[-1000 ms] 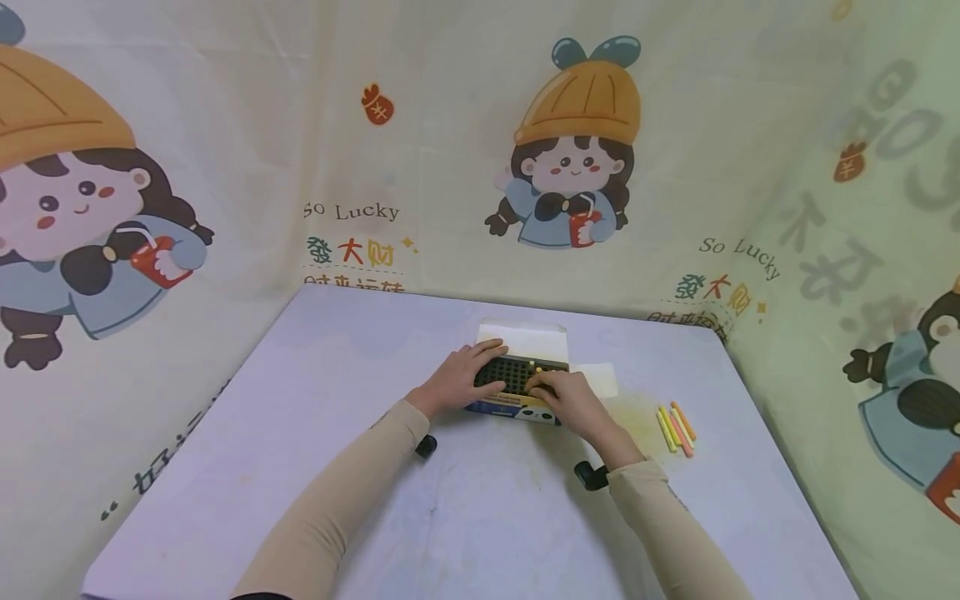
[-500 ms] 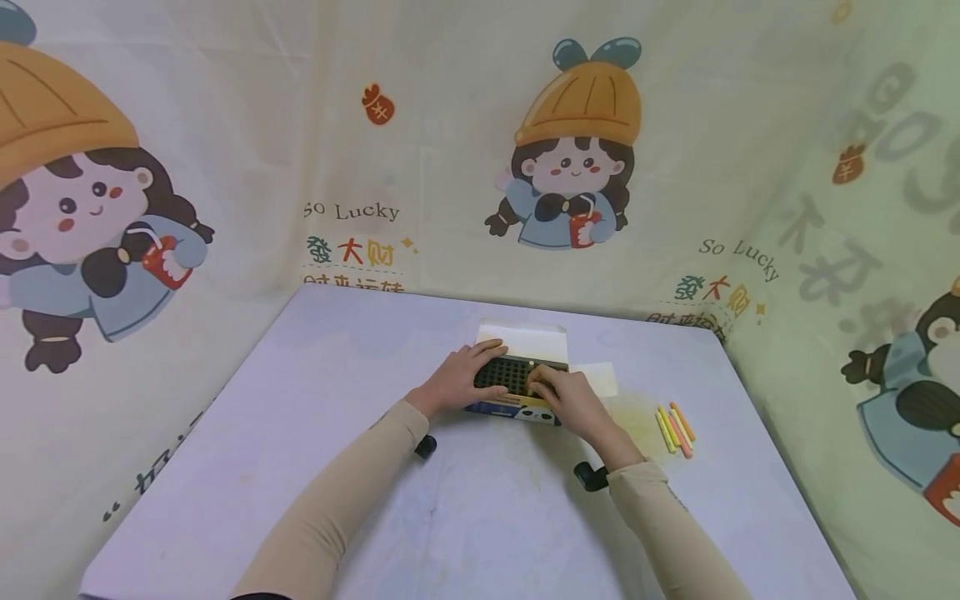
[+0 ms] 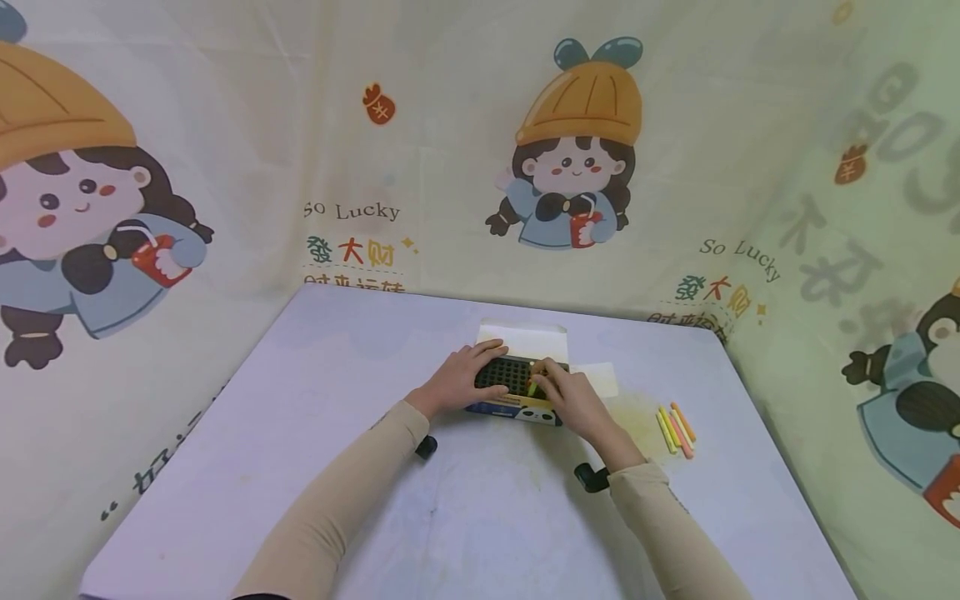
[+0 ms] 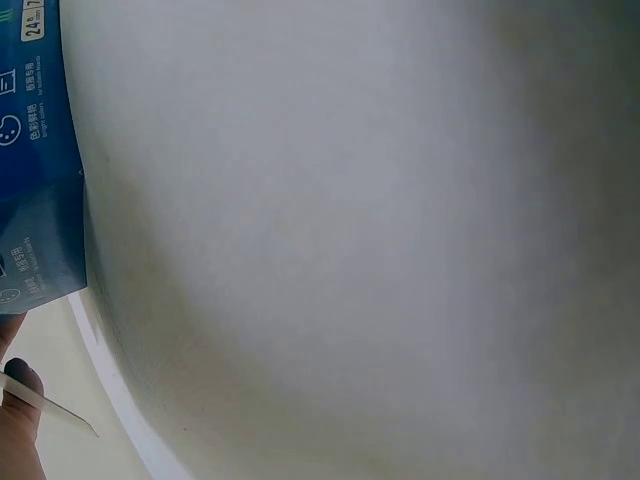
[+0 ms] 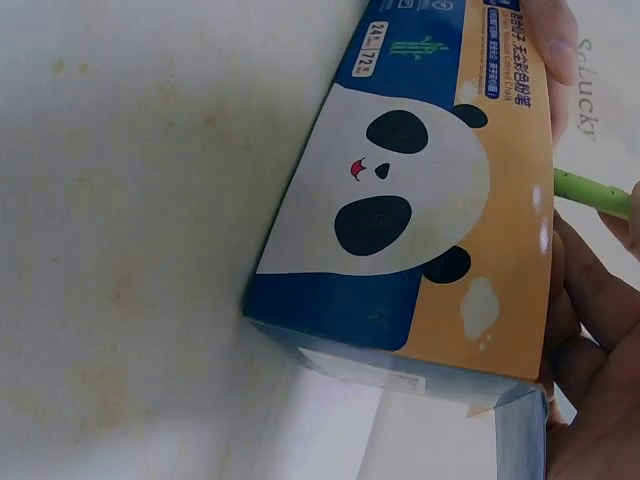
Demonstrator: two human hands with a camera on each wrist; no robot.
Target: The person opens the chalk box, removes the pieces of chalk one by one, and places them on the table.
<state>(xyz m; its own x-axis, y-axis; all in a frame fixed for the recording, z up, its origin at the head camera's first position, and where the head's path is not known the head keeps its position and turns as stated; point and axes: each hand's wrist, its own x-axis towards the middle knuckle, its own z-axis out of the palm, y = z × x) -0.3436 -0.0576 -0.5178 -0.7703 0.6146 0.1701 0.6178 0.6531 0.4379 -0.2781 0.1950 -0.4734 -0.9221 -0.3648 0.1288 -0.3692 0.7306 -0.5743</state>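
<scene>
"What's biggest?"

"The pale table [image 3: 480, 525], then the panda-printed chalk box [image 3: 498, 409] between left hand [image 3: 455, 380] and right hand [image 3: 572, 400]."

"What are they doing?"

"The left rests on the box, fingers spread. Loose chalk sticks [image 3: 677, 430] lie to the right hand's right; that hand pinches a green chalk [image 5: 588, 190] (whether its lower end is seated, I can't tell)."

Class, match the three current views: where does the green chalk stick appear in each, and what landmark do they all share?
Head: green chalk stick slightly right of and below centre, pinched in the right hand.
Left wrist: not in the picture.
Right wrist: near the right edge, above mid-height, partly hidden.
Shared landmark: the chalk box, near centre in head, upper left in left wrist, upper right in right wrist.
</scene>
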